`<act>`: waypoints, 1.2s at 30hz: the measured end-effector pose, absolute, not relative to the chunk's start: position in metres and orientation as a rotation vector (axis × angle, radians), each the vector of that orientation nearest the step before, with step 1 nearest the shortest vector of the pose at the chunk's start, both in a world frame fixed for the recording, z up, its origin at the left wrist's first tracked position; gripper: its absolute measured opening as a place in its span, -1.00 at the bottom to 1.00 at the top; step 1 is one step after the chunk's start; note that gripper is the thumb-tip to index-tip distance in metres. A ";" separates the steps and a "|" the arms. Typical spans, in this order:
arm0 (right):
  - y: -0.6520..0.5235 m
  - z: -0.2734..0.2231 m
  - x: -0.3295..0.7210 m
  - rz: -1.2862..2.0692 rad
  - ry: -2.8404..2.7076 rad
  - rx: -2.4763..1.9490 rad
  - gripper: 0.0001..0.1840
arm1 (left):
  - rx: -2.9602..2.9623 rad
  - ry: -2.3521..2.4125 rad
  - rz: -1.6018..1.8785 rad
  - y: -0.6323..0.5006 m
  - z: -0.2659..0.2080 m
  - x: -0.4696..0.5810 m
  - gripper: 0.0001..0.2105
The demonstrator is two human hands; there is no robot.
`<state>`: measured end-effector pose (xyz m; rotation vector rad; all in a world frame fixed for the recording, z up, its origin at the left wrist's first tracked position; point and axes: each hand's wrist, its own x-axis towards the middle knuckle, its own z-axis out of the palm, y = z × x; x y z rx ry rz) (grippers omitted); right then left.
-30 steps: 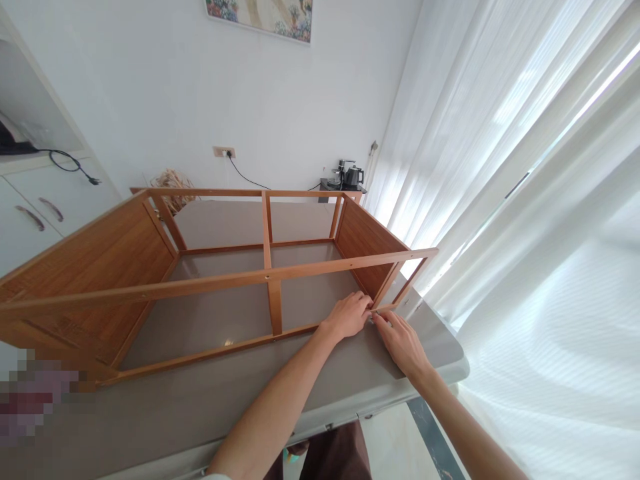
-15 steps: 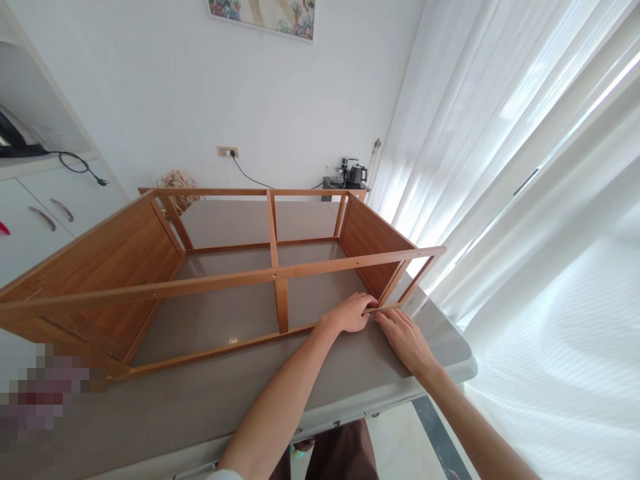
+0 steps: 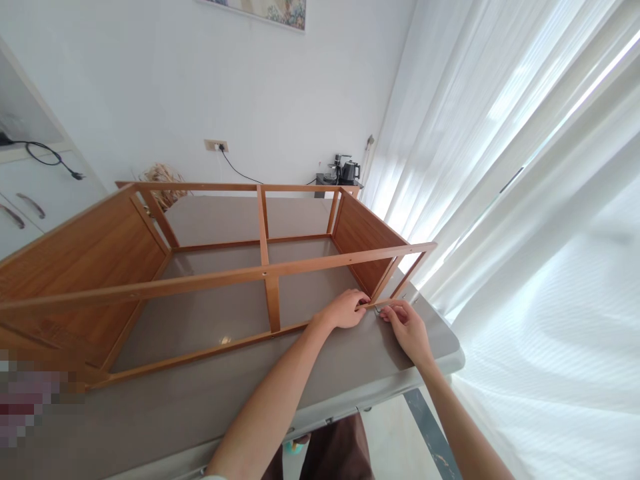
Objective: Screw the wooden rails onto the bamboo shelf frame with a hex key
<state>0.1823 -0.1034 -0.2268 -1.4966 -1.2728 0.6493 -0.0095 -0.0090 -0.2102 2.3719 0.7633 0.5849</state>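
Observation:
A brown wooden frame, with panelled ends and a middle upright, lies across the grey tabletop. At its near right corner, my left hand grips the lower rail, fingers curled over it. Just to the right of it, my right hand pinches a small bent metal hex key against the outer side of that rail. Only a short part of the key shows; whether its tip sits in a hole I cannot tell.
Small metal pieces lie on the table right of the frame. A kettle stands on a dark-topped stand by the far wall. White curtains hang close on the right, and white cabinets stand left. A pixelated patch covers the lower left.
My right hand has turned from lying flat by the corner to a pinch, and the hex key now shows at its fingertips. My left hand keeps its place. The view has shifted slightly.

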 end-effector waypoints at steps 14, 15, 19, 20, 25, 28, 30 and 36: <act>-0.102 -0.222 0.182 0.673 -1.246 -1.537 -0.57 | 2.393 0.768 0.590 -0.011 -0.211 -0.010 -0.69; -0.102 -0.223 0.183 0.673 -1.251 -1.537 -0.57 | 2.395 0.768 0.588 -0.012 -0.211 -0.010 -0.69; -0.100 -0.227 0.186 0.664 -1.238 -1.551 -0.54 | 2.397 0.771 0.584 -0.012 -0.210 -0.010 -0.69; -0.100 -0.227 0.187 0.657 -1.231 -1.558 -0.53 | 2.397 0.774 0.584 -0.012 -0.210 -0.010 -0.69; -0.098 -0.223 0.186 0.609 -1.242 -1.581 -0.49 | 2.397 0.773 0.584 -0.012 -0.211 -0.010 -0.72; -0.099 -0.222 0.185 0.592 -1.224 -1.578 -0.51 | 2.396 0.764 0.585 -0.011 -0.212 -0.010 -0.73; -0.099 -0.222 0.184 0.593 -1.204 -1.571 -0.52 | 2.393 0.758 0.584 -0.011 -0.212 -0.010 -0.72; -0.099 -0.223 0.185 0.606 -1.210 -1.609 -0.52 | 2.377 0.751 0.577 -0.011 -0.210 -0.010 -0.73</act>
